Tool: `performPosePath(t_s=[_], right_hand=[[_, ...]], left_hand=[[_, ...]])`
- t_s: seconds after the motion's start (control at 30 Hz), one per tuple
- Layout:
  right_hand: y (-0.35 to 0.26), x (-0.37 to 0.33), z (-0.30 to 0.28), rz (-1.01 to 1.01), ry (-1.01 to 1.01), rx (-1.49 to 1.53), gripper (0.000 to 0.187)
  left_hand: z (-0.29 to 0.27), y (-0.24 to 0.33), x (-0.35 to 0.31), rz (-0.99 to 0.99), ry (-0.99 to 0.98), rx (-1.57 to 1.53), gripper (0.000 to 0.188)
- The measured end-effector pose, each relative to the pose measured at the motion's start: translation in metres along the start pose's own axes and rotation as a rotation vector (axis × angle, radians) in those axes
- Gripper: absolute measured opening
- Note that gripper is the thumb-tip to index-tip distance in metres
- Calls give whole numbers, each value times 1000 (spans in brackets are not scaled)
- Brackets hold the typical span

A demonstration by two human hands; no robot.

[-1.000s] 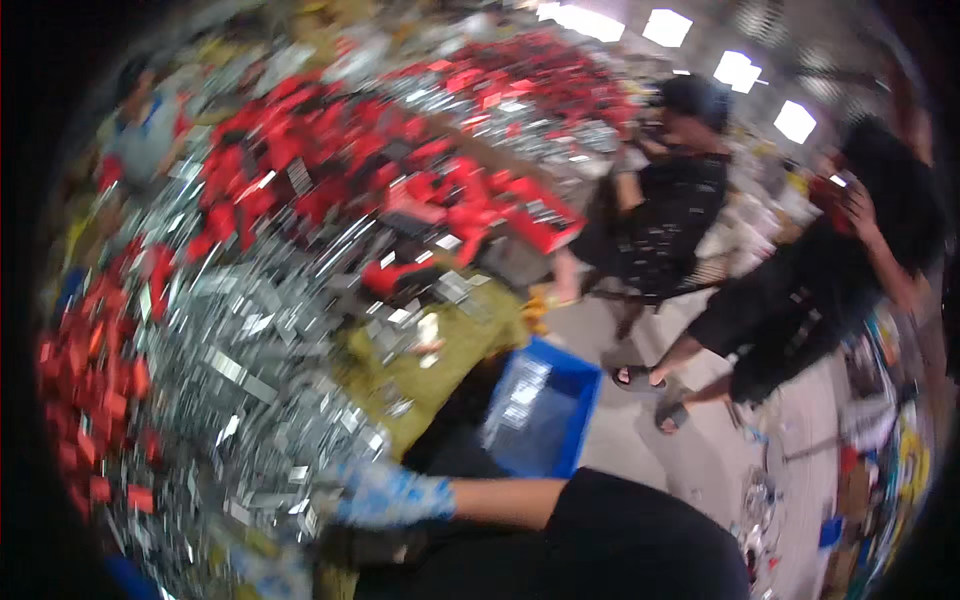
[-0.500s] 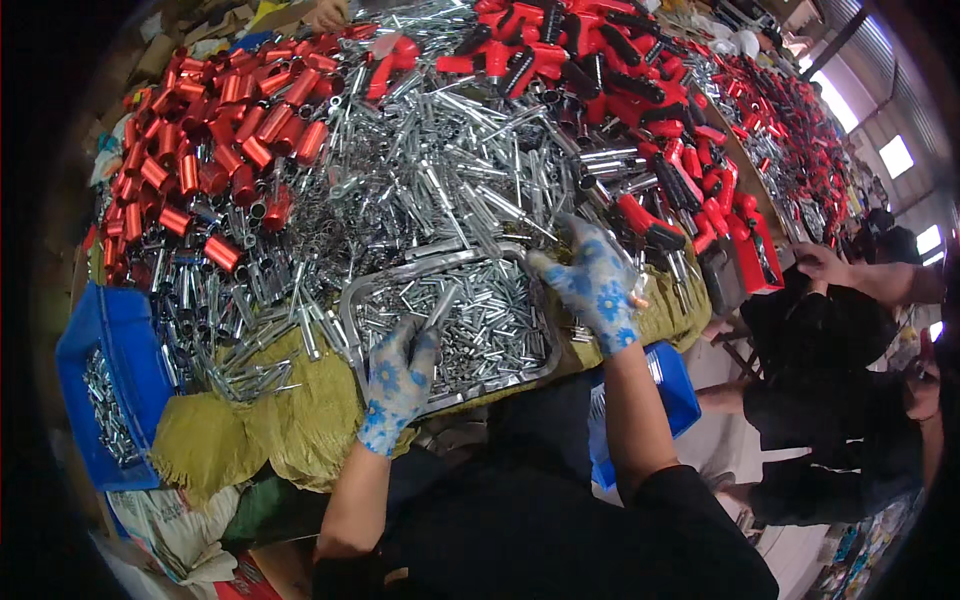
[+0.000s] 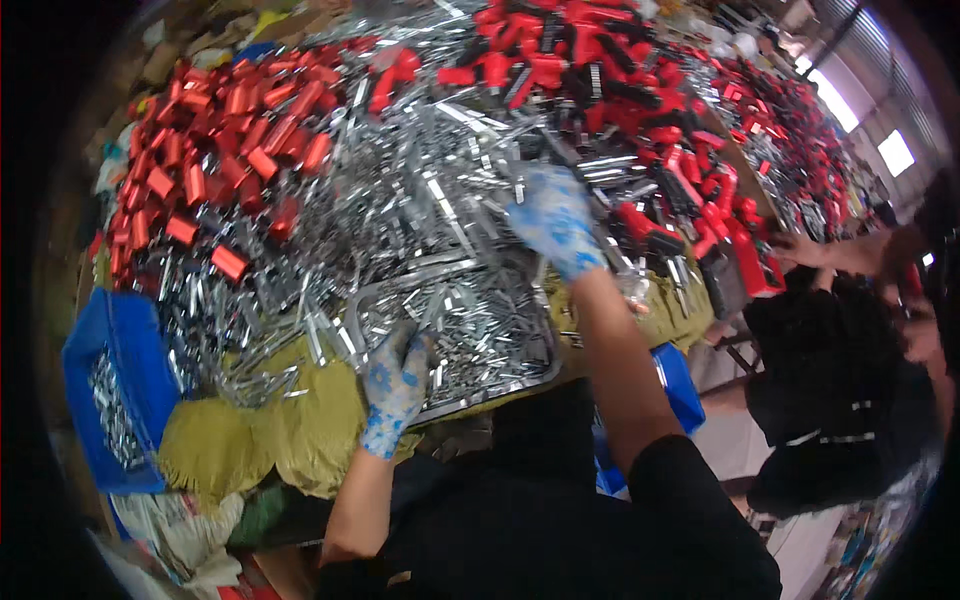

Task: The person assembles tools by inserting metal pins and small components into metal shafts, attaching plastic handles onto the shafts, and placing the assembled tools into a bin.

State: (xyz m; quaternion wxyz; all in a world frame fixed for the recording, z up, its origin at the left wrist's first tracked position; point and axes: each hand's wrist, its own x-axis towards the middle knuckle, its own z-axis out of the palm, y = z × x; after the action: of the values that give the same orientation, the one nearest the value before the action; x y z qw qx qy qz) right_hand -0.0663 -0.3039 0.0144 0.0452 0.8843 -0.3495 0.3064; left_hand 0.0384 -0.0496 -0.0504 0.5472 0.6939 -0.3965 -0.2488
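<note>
Many small metal pieces (image 3: 480, 330) fill the tray (image 3: 500, 392), which sits at the near edge of the loaded surface, between the two gloved hands. The left hand (image 3: 396, 385) is at the tray's near left corner, fingers partly curled over the pieces; whether it grips one, I cannot tell. The right hand (image 3: 555, 220) reaches past the tray's far right corner to the heap of loose metal parts (image 3: 430, 180), fingers pointing far and left; blur hides whether they are closed on anything.

The step in hand looks like picking among the loose parts with the right hand while the left works at the tray. The next move seems to call for a fingertip grip on a single part, since the parts lie crossed and tangled.

Yellow sacking (image 3: 310, 420) lies near and left of the tray, with a blue bin (image 3: 140, 340) of metal pieces farther left. Red cylinders (image 3: 245, 150) are piled far left, red-and-black handles (image 3: 600, 60) far right. At the right, another person's hand (image 3: 800, 250) is beside a red part.
</note>
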Motion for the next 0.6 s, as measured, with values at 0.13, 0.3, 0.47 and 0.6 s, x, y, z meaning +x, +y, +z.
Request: performPosePath(t_s=[0.13, 0.3, 0.47, 0.6], right_hand=[[-10, 25, 22, 110, -400, -18, 28], [-13, 36, -15, 268, -252, 376, 34], [21, 33, -11, 395, -287, 891, 46], [17, 33, -13, 560, -328, 1248, 42]], left_hand=[[-3, 9, -6, -144, 45, -41, 19], [-4, 6, -3, -211, 6, -115, 22], [1, 9, -2, -130, -12, -153, 27], [-5, 2, -1, -133, -7, -84, 30]])
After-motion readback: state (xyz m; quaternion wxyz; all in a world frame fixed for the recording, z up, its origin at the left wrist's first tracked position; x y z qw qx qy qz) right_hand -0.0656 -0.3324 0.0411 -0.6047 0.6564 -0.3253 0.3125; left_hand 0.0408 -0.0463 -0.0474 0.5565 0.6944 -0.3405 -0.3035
